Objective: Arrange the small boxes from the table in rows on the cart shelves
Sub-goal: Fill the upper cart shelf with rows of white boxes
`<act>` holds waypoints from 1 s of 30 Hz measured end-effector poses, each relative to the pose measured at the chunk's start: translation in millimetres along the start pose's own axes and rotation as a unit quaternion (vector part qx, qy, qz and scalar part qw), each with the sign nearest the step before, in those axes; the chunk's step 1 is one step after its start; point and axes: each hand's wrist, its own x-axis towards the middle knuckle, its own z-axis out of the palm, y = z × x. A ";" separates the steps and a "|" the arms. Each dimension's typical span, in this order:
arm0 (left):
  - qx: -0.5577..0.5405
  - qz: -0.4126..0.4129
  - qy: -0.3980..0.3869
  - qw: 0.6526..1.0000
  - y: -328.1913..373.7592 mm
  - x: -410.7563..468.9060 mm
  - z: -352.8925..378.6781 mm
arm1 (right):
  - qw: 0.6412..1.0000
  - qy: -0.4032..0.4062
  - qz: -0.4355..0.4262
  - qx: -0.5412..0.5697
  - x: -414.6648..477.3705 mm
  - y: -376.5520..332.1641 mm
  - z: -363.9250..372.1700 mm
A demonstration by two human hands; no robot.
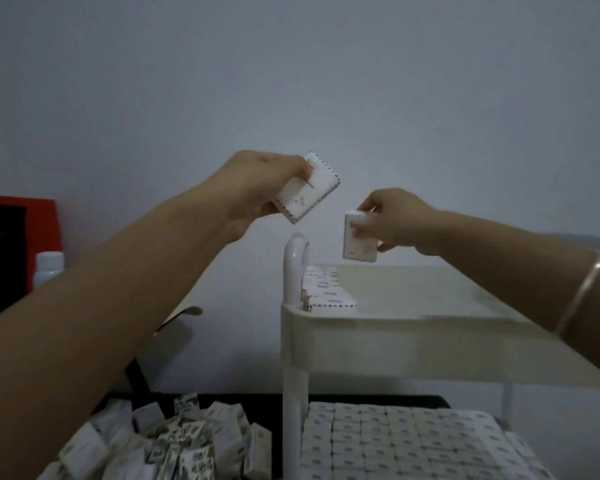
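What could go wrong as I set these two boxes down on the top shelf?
1. The left hand holds its tilted box near one end; it could slip or land crooked.
2. The right hand holds its upright box near the short row on the top shelf; a careless descent could knock those boxes out of line.
3. The white cart post stands just below the tilted box and could catch it.

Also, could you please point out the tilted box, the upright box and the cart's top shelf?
Tilted box point(310, 195): head view, middle of broad face.
Upright box point(359, 250): head view, lower front face.
Top cart shelf point(378, 336): head view, front rim.
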 end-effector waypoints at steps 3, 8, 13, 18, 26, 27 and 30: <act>0.053 0.004 -0.003 0.999 -0.9 19.0 8.2 | 0.993 -0.008 -0.015 -0.117 19.9 6.0 10.7; 0.101 0.027 -0.023 0.994 -5.1 54.4 23.0 | 0.976 -0.043 -0.031 -0.213 43.8 18.8 37.4; 0.210 0.080 -0.006 0.974 -17.5 85.3 34.5 | 0.988 -0.058 -0.029 -0.143 55.9 35.2 63.0; 0.341 0.091 -0.035 0.935 -40.6 102.6 44.3 | 0.983 -0.174 0.043 0.051 56.0 37.7 65.4; 0.510 0.063 -0.181 0.839 -51.1 129.7 55.8 | 0.965 -0.213 0.102 0.113 52.2 39.9 68.5; 0.524 0.063 -0.197 0.826 -51.6 132.3 57.5 | 0.962 -0.206 0.120 0.132 51.9 41.1 67.9; 0.554 0.054 -0.234 0.797 -54.9 139.3 62.5 | 0.952 -0.185 0.176 0.170 50.8 45.7 66.1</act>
